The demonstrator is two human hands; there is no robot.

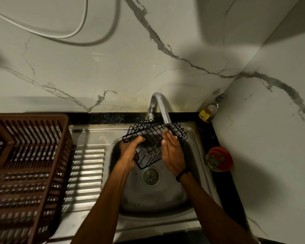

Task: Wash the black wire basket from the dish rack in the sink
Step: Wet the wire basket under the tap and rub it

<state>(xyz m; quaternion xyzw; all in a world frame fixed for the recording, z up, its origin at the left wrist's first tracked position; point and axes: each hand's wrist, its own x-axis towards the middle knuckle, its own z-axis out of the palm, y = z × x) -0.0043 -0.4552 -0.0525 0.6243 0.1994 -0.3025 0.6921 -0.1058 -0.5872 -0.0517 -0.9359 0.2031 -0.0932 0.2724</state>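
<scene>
Gripping the left end of the black wire basket (pixel 153 140), the left hand (pixel 129 152) has its fingers curled under the rim, and the thumb lies on top of the wire. The right hand (pixel 171 153) is flat. Its fingers are straight and close together, and they lie against the right part of the basket; it holds nothing. The fingertips point away from the person and reach just below the mouth of the faucet (pixel 160 107). On the right wrist there is a thin black band (pixel 183 174).

Both hands keep the basket in the air above the bowl of the sink (pixel 165 198), tilted, with its far end directly under the spout. I cannot tell clearly if water runs from the spout. The round drain (pixel 151 176) is visible just below the near corner of the basket.

At the left of the bowl is the ribbed metal drainboard (pixel 88 166), and the brown plastic dish rack (pixel 26 155) stands on it. At the right of the sink, on the black tabletop (pixel 209 136), stands a round red container (pixel 219 159). A bottle with a yellow label (pixel 209 111) stands in the far corner, against the wall of white marble with grey veins (pixel 113 67). A white cable (pixel 67 35) hangs in a curve on this wall, high at the left.
</scene>
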